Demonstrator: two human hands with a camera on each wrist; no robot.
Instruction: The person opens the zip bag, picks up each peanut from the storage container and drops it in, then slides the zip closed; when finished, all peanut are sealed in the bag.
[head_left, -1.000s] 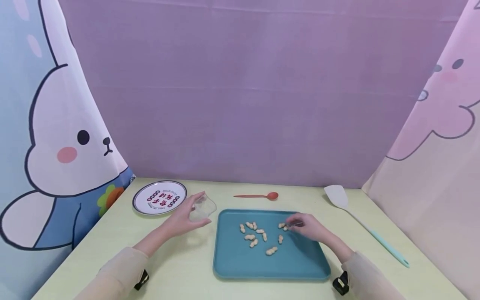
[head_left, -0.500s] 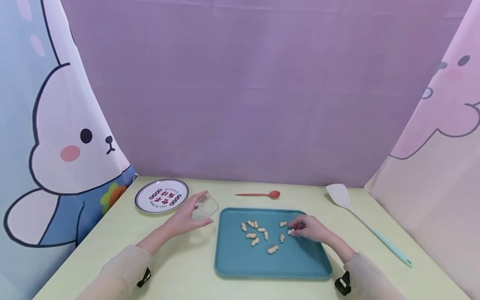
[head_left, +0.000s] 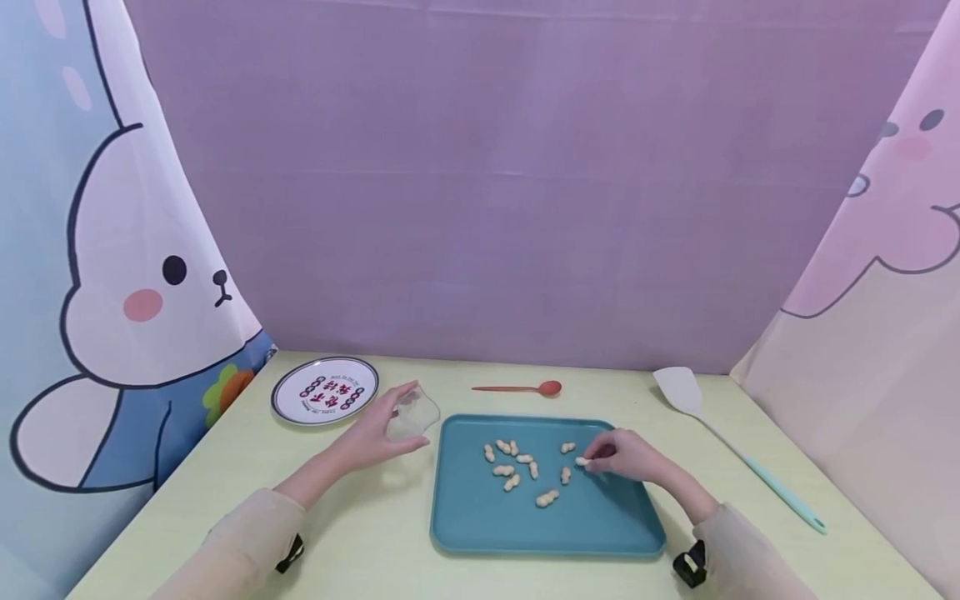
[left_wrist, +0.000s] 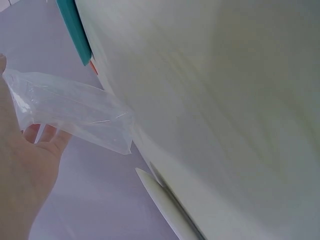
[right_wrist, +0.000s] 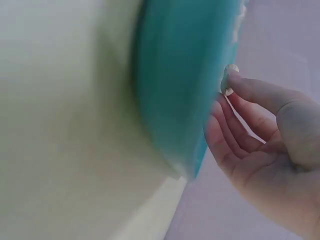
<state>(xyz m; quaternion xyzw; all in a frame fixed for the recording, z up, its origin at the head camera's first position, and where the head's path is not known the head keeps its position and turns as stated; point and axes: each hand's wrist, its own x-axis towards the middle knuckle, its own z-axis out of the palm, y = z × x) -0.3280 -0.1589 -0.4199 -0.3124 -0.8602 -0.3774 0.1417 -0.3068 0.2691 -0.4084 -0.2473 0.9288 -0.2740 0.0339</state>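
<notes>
My left hand (head_left: 375, 432) grips a clear plastic bag (head_left: 412, 414) left of the blue-green tray (head_left: 495, 529). In the left wrist view the bag (left_wrist: 75, 107) spreads out from between the thumb and fingers, and nothing shows inside it. Over the right part of the tray, my right hand (head_left: 628, 456) pinches a peanut (head_left: 582, 462) between thumb and fingertips. The right wrist view shows that peanut (right_wrist: 229, 79) at the tips, with the other fingers loosely bent. Several more unshelled peanuts (head_left: 547, 498) lie scattered across the tray.
A white plate (head_left: 325, 392) with red lettering stands at the back left. Behind the tray lies a red spoon (head_left: 549, 388). A long white spatula (head_left: 681, 392) with a mint handle lies to the right. A purple cloth (head_left: 480, 183) hangs behind the table.
My right hand has closed its fingertips on a peanut at the tray's right and drawn it slightly to the right, away from its neighbour. The left hand keeps its hold on the bag.
</notes>
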